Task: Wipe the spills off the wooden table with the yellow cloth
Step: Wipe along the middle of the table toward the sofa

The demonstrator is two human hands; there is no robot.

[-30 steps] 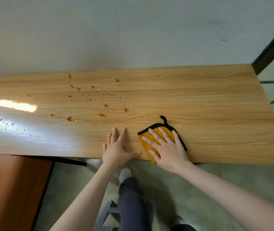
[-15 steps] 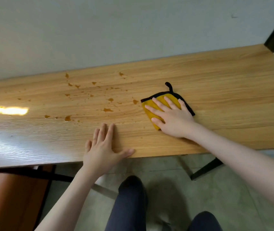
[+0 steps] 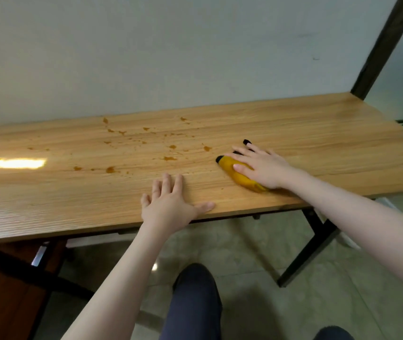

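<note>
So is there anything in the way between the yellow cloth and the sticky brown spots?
No, nothing visible. The right hand presses the yellow cloth flat on the wooden table, and the nearest spills lie just to its left over bare wood. The left hand rests nearer the front edge, out of that path.

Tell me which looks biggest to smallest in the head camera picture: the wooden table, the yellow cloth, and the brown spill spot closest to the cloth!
1. Wooden table, by far the biggest.
2. Yellow cloth, partly hidden under the right hand.
3. Brown spill spot beside the cloth, tiny.
</note>
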